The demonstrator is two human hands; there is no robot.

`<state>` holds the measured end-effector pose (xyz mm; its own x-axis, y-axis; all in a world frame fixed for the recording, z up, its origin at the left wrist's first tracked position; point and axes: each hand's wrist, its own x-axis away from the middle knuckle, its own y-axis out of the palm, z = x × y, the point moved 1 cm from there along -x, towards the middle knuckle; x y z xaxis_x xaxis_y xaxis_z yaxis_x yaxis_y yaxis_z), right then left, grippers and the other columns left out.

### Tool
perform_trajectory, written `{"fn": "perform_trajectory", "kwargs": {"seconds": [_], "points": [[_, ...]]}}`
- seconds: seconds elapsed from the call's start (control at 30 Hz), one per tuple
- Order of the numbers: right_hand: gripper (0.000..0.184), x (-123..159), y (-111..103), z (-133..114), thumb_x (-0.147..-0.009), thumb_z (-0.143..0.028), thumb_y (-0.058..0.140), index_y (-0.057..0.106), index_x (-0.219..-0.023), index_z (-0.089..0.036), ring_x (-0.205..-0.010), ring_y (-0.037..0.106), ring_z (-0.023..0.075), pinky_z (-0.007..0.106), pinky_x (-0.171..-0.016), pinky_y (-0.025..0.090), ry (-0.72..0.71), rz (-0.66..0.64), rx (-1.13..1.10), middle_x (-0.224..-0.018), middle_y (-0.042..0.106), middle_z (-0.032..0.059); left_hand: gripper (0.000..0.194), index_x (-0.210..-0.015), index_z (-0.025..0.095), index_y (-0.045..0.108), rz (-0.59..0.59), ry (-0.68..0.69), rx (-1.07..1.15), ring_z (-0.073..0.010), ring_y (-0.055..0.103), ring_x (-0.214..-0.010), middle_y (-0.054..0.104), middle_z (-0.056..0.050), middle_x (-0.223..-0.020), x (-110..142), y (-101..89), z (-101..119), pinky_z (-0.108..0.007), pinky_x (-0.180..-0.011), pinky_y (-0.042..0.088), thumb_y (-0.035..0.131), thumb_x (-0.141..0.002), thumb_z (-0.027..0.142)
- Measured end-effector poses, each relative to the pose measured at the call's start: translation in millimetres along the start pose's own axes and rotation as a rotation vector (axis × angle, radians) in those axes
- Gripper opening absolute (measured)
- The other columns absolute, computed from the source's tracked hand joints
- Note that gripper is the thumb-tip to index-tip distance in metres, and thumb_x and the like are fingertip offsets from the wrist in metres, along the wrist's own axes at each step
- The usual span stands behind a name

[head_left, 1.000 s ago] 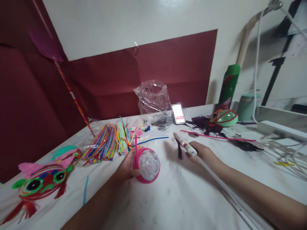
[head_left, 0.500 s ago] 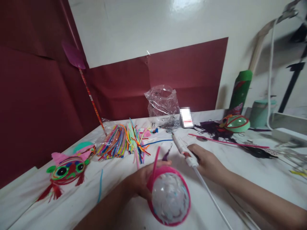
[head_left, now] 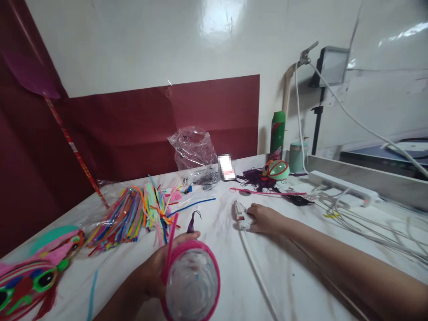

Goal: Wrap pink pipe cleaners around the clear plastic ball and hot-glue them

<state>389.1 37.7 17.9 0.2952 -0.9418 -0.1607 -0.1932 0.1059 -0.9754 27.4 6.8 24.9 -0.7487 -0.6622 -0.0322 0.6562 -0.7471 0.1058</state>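
Observation:
My left hand (head_left: 155, 272) is wrapped round the side of a translucent domed shell (head_left: 192, 285) whose rim is edged with pink pipe cleaner. One loose pink end (head_left: 172, 234) sticks up beside my fingers. Just beyond my fingertips is a small purple tassel (head_left: 191, 223); whether it touches them I cannot tell. My right hand (head_left: 267, 219) grips a white hot glue gun (head_left: 242, 218) close to the table, its nozzle pointing away from me. The gun's white cord runs back toward me.
Pipe cleaners (head_left: 117, 218) lie bundled at left, near a colourful animal-face craft (head_left: 30, 281). Behind stand a clear plastic bag (head_left: 194, 149) and green can (head_left: 277, 133). A green decorated balloon-like piece (head_left: 278, 170), power strip (head_left: 344, 187) and tangled cables (head_left: 361, 227) lie right.
The view has swung to the right. My right hand has lowered the glue gun toward the table and away from the shell. My left hand still holds the shell.

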Motion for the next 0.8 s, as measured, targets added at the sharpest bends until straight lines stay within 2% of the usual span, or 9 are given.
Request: {"fn": "perform_trajectory", "kwargs": {"seconds": [0.17,0.23,0.27,0.33,0.4,0.47,0.57,0.7,0.8], "points": [[0.016,5.2,-27.1,-1.8,-0.07,-0.024,0.067,0.07,-0.082,-0.013,-0.086,0.065,0.0327,0.04,-0.074,0.05,-0.018,0.012,-0.003,-0.085,0.069,0.0162,0.101,-0.133,0.02,0.055,-0.01,0.003,-0.095,-0.0425,0.056,-0.12,0.065,-0.017,-0.124,-3.2,4.1,3.4,-0.053,-0.103,0.041,0.09,-0.042,0.05],[0.031,12.2,-37.6,-26.4,-0.08,-0.016,0.054,0.066,-0.109,-0.01,-0.105,0.061,0.0316,0.042,-0.089,0.047,-0.059,0.087,-0.035,-0.111,0.067,0.0207,0.103,-0.129,0.021,0.059,-0.048,0.02,-0.139,-0.0427,0.052,-0.124,0.062,-0.016,-0.129,-3.4,8.1,5.1,-0.051,-0.106,0.039,0.092,-0.035,0.048],[0.043,16.6,-41.5,-43.4,-0.083,-0.013,0.05,0.057,-0.126,-0.013,-0.114,0.058,0.0257,0.036,-0.095,0.045,-0.11,0.106,-0.07,-0.127,0.061,0.0174,0.102,-0.128,0.022,0.06,-0.073,0.01,-0.142,-0.0428,0.052,-0.124,0.062,-0.015,-0.13,-3.0,10.6,5.1,-0.051,-0.106,0.04,0.092,-0.034,0.047],[0.059,25.0,-46.6,-81.8,-0.082,-0.007,0.048,0.043,-0.14,-0.015,-0.115,0.059,0.0179,0.028,-0.096,0.045,-0.352,0.093,-0.292,-0.138,0.054,0.013,0.095,-0.126,0.026,0.062,-0.123,-0.031,-0.127,-0.0427,0.055,-0.121,0.062,-0.013,-0.131,-0.7,15.5,3.5,-0.051,-0.104,0.042,0.091,-0.038,0.047],[0.065,28.6,-47.6,-113.7,-0.08,-0.004,0.051,0.039,-0.144,-0.01,-0.098,0.066,0.015,0.024,-0.087,0.05,-0.556,-0.021,-0.546,-0.132,0.06,0.0146,0.085,-0.122,0.029,0.065,-0.122,-0.058,-0.126,-0.0431,0.056,-0.12,0.063,-0.01,-0.13,3.3,18.4,0.4,-0.052,-0.104,0.041,0.088,-0.042,0.048],[0.047,21.9,-45.8,-127.7,-0.081,-0.001,0.053,0.06,-0.126,-0.011,-0.085,0.069,0.0122,0.017,-0.075,0.051,-0.641,-0.204,-0.591,-0.108,0.073,0.0083,0.076,-0.118,0.031,0.068,-0.049,-0.061,-0.189,-0.0432,0.053,-0.123,0.065,-0.009,-0.128,7.0,17.9,-3.2,-0.052,-0.108,0.037,0.086,-0.047,0.048],[0.022,-9.8,-49.6,-100.9,-0.086,-0.009,0.061,0.073,-0.102,-0.018,-0.077,0.069,0.0088,0.014,-0.071,0.051,-0.456,-0.178,-0.498,-0.093,0.075,-0.0005,0.076,-0.118,0.03,0.068,0.032,-0.046,-0.265,-0.0447,0.047,-0.129,0.061,-0.008,-0.134,7.3,12.9,-9.5,-0.054,-0.11,0.033,0.085,-0.046,0.049],[0.024,-56.4,-75.2,-3.7,-0.095,-0.02,0.053,0.062,-0.116,-0.015,-0.081,0.068,0.0163,0.032,-0.072,0.056,-0.013,0.08,-0.366,-0.103,0.07,0.0061,0.081,-0.121,0.028,0.066,0.155,0.016,-0.26,-0.0455,0.045,-0.13,0.06,-0.011,-0.135,-4.0,-4.4,-19.1,-0.056,-0.108,0.035,0.085,-0.046,0.051],[0.029,-60.5,-89.4,59.9,-0.094,-0.032,0.058,0.058,-0.12,-0.02,-0.101,0.063,0.0211,0.042,-0.084,0.054,0.223,0.191,-0.249,-0.124,0.06,0.0081,0.087,-0.117,0.025,0.066,0.202,0.064,-0.208,-0.0475,0.051,-0.123,0.066,-0.015,-0.124,-15.4,-31.7,-25.8,-0.057,-0.101,0.043,0.089,-0.037,0.049]]}}
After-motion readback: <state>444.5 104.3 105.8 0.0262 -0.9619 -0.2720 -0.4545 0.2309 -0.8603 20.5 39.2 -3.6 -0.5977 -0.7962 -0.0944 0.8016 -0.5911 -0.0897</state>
